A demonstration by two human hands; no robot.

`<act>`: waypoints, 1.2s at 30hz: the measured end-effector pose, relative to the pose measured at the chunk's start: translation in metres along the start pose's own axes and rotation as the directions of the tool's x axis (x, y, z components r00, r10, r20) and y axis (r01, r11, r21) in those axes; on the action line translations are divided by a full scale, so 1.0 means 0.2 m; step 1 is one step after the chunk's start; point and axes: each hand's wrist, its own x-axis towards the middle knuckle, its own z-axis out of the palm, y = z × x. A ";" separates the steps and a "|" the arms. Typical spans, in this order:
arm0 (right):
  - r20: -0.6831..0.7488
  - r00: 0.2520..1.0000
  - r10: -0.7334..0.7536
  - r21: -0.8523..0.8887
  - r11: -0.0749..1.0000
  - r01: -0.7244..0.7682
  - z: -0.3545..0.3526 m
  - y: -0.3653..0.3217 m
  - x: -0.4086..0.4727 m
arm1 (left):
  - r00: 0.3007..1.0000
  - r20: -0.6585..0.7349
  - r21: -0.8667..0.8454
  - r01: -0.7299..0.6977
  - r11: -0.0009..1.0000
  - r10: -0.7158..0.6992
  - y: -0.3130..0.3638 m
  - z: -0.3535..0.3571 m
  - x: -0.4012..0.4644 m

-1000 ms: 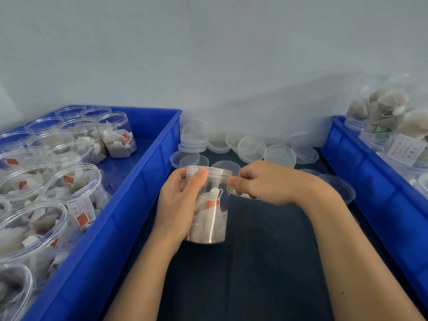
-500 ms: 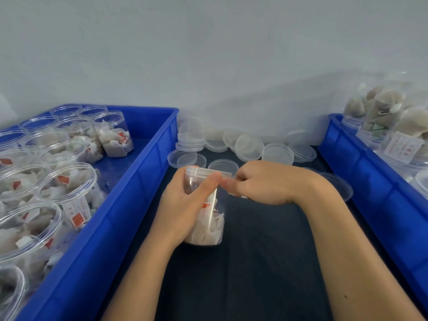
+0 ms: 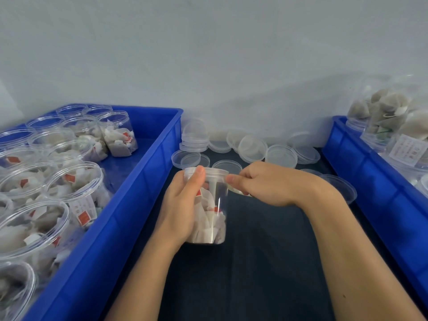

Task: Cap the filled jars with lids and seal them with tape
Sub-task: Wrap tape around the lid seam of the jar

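One jar [image 3: 209, 212] at frame centre, lid [image 3: 208, 173] on; my left hand [image 3: 183, 205] wraps it, right hand [image 3: 261, 184] pinches, I think, tape at rim. Risk: tape creasing, weak seal.

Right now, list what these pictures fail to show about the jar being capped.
- Tape: head view, too clear to make out by the right hand.
- Jar far side: head view, covered by the left hand.
- Lid seating: head view, clear plastic blurs the rim.
- Left crate: cut off by the frame edge.
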 end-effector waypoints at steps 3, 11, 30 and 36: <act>0.003 1.000 0.006 -0.012 1.000 -0.006 0.00 0.00 -0.01 | 1.000 0.018 -0.038 0.011 0.999 -0.011 0.00 0.00 -0.01; 0.019 1.000 0.005 -0.067 0.998 -0.004 0.00 -0.03 -0.02 | 0.994 0.072 -0.137 0.089 0.987 -0.079 0.00 0.02 -0.02; 0.012 0.998 -0.063 0.003 0.998 0.063 -0.02 -0.05 -0.02 | 0.992 -0.030 0.232 -0.110 0.966 0.120 0.02 0.02 0.00; 0.021 0.998 -0.060 0.013 0.998 0.060 -0.05 -0.03 -0.05 | 0.988 -0.028 0.349 -0.132 0.928 0.151 0.00 0.04 0.00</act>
